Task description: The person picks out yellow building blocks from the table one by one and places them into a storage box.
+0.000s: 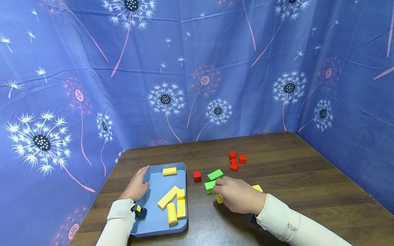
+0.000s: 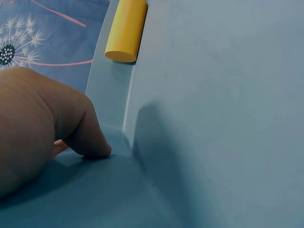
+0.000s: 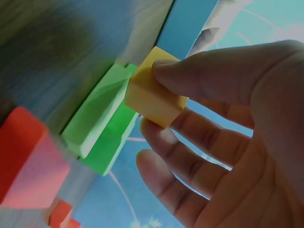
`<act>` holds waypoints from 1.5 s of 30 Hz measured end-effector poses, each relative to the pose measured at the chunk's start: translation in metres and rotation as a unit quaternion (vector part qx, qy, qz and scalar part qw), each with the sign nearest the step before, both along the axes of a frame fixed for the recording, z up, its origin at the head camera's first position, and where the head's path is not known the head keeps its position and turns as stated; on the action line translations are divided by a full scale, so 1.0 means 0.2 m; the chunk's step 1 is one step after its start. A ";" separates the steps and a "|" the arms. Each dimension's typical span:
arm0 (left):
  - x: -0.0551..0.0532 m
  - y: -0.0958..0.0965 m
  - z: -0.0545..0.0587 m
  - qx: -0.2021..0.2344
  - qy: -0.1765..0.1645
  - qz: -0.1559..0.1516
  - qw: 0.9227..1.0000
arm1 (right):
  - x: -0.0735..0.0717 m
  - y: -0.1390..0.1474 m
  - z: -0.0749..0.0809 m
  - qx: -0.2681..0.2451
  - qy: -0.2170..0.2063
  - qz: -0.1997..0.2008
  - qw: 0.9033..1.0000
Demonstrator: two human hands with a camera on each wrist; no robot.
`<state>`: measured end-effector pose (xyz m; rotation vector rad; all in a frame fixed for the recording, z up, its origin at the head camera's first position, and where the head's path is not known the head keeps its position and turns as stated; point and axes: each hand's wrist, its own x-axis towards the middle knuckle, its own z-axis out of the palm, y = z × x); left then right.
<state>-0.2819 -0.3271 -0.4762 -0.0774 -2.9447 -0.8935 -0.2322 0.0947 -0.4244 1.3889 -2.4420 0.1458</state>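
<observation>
The yellow block (image 3: 154, 90) sits at the fingertips of the right hand (image 1: 238, 196), ahead of the palm and pinched between thumb and fingers; a firm pinch — then a straight lift — should keep it from knocking the two green blocks (image 1: 215, 175) just beside it; farther left, the left hand (image 1: 135, 184) grips the left wall of the blue tray (image 1: 160, 233).

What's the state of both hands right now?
Left hand: closed, gripping the blue tray by its side.
Right hand: closed, pinching a yellow block.
</observation>
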 end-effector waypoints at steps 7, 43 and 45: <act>0.00 0.01 0.00 0.000 -0.006 0.004 1.000 | 0.00 -0.07 0.02 0.008 -0.015 0.003 1.000; -0.01 0.00 0.00 0.003 -0.006 0.006 1.000 | 0.06 -0.41 0.13 0.023 -0.025 0.060 0.998; -0.01 -0.01 0.00 0.005 -0.009 0.009 1.000 | 0.06 -0.42 0.12 0.022 -0.023 0.065 0.997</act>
